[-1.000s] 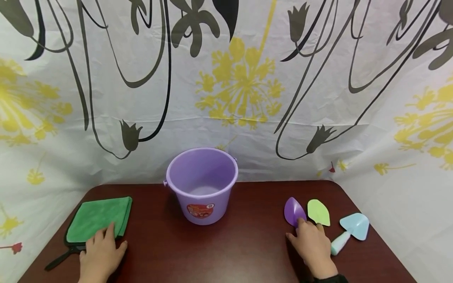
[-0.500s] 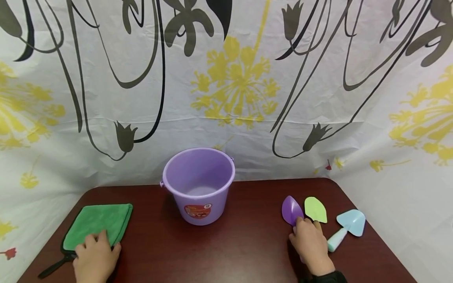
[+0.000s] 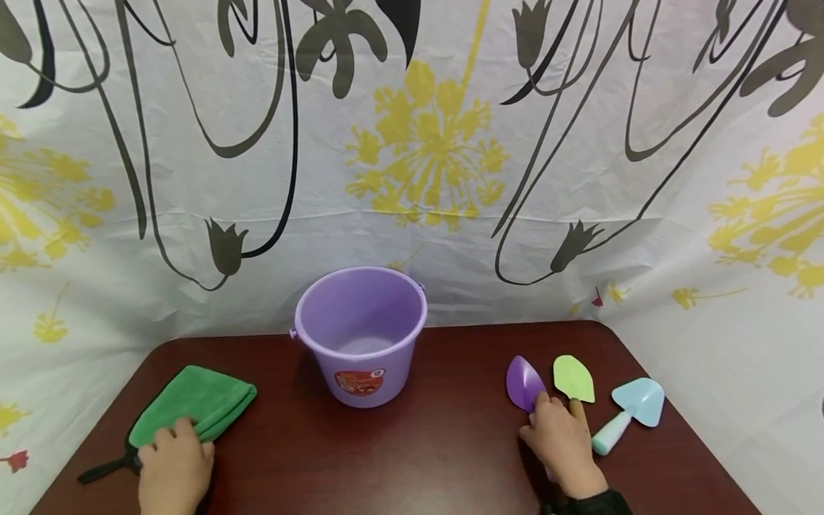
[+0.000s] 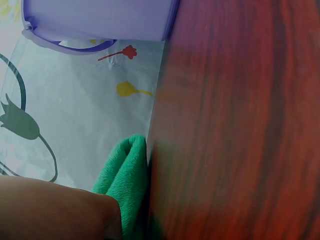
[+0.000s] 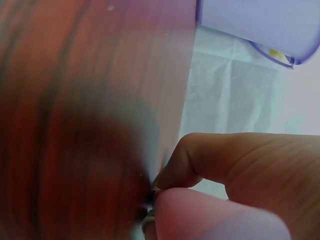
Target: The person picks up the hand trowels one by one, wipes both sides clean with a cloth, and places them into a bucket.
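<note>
On the left of the table, my left hand (image 3: 177, 461) grips the near edge of a folded green cloth (image 3: 202, 400). The cloth lies over a black thing with a handle (image 3: 103, 470), much of it hidden; a dark rim shows along the cloth's left side. In the left wrist view a folded corner of the green cloth (image 4: 127, 185) sticks out past the hand. At the right, my right hand (image 3: 560, 447) pinches the handle of a purple toy trowel (image 3: 524, 384); its pale pinkish handle (image 5: 210, 215) shows in the right wrist view.
A light purple bucket (image 3: 370, 379) stands at the back middle of the dark wooden table (image 3: 386, 465). Beside the right hand lie a light green trowel (image 3: 573, 378), its handle hidden, and a light blue trowel (image 3: 637, 400). A patterned cloth hanging (image 3: 438, 179) surrounds the table.
The green cloth has turned, its right corner swinging to the right, as the left fingers curl at its edge. The purple trowel's blade has tilted slightly left under the right hand.
</note>
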The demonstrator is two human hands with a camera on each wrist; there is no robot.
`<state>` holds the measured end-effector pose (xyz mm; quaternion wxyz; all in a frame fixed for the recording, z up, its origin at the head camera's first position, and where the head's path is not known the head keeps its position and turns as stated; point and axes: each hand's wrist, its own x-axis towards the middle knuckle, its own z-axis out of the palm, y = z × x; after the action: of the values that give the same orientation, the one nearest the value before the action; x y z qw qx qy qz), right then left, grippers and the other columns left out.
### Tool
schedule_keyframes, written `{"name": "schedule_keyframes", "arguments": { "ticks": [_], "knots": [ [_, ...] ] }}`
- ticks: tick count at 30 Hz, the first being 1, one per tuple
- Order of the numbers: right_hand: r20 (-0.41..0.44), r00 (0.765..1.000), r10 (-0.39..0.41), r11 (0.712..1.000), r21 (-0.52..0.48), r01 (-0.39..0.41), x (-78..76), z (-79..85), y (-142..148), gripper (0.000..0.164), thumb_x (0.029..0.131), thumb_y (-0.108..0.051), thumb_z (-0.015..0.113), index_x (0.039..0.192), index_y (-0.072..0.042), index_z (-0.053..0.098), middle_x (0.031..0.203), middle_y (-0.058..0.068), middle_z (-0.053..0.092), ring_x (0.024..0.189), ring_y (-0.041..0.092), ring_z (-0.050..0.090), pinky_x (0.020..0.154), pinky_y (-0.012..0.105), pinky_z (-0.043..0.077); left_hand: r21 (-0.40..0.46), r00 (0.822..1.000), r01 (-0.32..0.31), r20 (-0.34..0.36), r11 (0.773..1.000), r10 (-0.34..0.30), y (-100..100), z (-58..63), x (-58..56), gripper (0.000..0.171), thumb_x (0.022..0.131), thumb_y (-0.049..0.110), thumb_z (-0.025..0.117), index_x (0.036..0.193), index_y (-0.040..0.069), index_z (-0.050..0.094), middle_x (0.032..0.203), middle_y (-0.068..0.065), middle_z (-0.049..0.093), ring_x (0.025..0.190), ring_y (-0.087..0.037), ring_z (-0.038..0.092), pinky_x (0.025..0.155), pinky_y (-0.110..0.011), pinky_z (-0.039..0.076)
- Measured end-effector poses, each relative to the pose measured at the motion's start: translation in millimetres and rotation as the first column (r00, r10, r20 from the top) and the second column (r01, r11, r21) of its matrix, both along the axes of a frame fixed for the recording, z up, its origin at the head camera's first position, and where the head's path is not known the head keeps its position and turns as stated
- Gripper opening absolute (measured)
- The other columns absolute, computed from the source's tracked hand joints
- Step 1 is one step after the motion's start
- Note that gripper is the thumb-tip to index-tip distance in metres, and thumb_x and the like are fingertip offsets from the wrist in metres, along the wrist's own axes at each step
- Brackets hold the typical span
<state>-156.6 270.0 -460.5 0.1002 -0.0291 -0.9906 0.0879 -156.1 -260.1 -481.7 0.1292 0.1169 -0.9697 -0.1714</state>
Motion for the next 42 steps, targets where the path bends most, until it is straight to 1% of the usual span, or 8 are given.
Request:
{"name": "schedule_keyframes", "arguments": {
  "ticks": [5,10,16,22,29,34,39,42],
  "knots": [
    [0.068,0.998,-0.016,0.998,-0.052,0.020,-1.9,-1.5,0,0.037,0.075,-0.020,0.078,0.094,0.003,0.056,0.074,0.008,0.057,0.070,0.027,0.059,0.093,0.052,0.038,0.029,0.995,-0.036,0.096,0.999,0.033,-3,-0.6,-4.4,0.044,0.091,0.015,0.061,0.119,-0.016,0.047,0.103,-0.047,0.048,0.092,-0.064,0.043,0.073,-0.060,0.039],
    [0.119,0.991,-0.057,0.993,-0.094,0.068,-3.0,-1.6,1,0.041,0.075,-0.019,0.078,0.101,0.004,0.056,0.082,0.011,0.060,0.072,0.027,0.062,0.067,0.047,0.049,0.019,0.973,-0.119,0.200,0.993,0.113,0,-3.2,-7.8,0.075,0.088,0.030,0.071,0.137,-0.015,0.037,0.114,-0.049,0.040,0.103,-0.068,0.041,0.077,-0.066,0.043],
    [0.145,0.988,-0.056,0.991,-0.114,0.072,-6.5,1.9,-1,0.040,0.077,-0.018,0.077,0.103,0.005,0.056,0.083,0.012,0.060,0.069,0.024,0.058,0.060,0.044,0.048,0.046,0.969,-0.186,0.176,0.982,0.175,0,-8.9,-7.5,0.065,0.093,0.032,0.070,0.136,-0.008,0.043,0.136,-0.045,0.029,0.117,-0.065,0.034,0.093,-0.072,0.036],
    [0.148,0.986,-0.075,0.987,-0.132,0.095,-5.0,1.7,-1,0.039,0.076,-0.018,0.077,0.099,0.004,0.055,0.084,0.013,0.061,0.071,0.027,0.061,0.059,0.046,0.049,0.041,0.979,-0.123,0.171,0.991,0.115,-7,-9.8,-11.2,0.053,0.100,0.028,0.061,0.132,-0.013,0.051,0.147,-0.040,0.039,0.132,-0.064,0.030,0.111,-0.077,0.023],
    [0.145,0.987,-0.067,0.986,-0.143,0.088,-4.2,0.6,0,0.035,0.076,-0.016,0.075,0.095,0.003,0.052,0.079,0.012,0.060,0.068,0.025,0.059,0.057,0.043,0.048,0.096,0.978,-0.092,0.195,0.991,0.072,-14,3.2,-10.7,0.045,0.107,0.024,0.044,0.120,-0.019,0.052,0.112,-0.044,0.057,0.096,-0.059,0.057,0.078,-0.068,0.049],
    [0.130,0.990,-0.054,0.987,-0.146,0.073,-2.7,3.9,0,0.032,0.076,-0.014,0.075,0.093,0.000,0.052,0.074,0.007,0.058,0.064,0.020,0.056,0.055,0.038,0.044,0.165,0.949,-0.171,0.292,0.971,0.117,-18,10.5,-8.9,0.059,0.110,0.038,0.028,0.130,-0.016,0.043,0.112,-0.042,0.058,0.082,-0.054,0.063,0.062,-0.058,0.051],
    [0.133,0.990,-0.051,0.985,-0.158,0.072,-3.4,6.2,-2,0.035,0.075,-0.014,0.075,0.097,0.001,0.052,0.076,0.007,0.060,0.065,0.021,0.057,0.054,0.038,0.044,0.206,0.950,-0.191,0.284,0.960,0.128,-19,14.6,-9.4,0.065,0.109,0.044,0.021,0.127,-0.014,0.044,0.098,-0.039,0.062,0.073,-0.048,0.063,0.055,-0.052,0.048],
    [0.155,0.986,-0.058,0.982,-0.170,0.084,-2.4,6.1,-4,0.037,0.075,-0.015,0.076,0.100,0.001,0.053,0.076,0.007,0.060,0.066,0.022,0.059,0.054,0.040,0.045,0.204,0.943,-0.215,0.297,0.955,0.149,-20,15.4,-10.1,0.068,0.109,0.046,0.021,0.128,-0.014,0.044,0.102,-0.041,0.061,0.076,-0.050,0.063,0.059,-0.054,0.048]
  ]
}}
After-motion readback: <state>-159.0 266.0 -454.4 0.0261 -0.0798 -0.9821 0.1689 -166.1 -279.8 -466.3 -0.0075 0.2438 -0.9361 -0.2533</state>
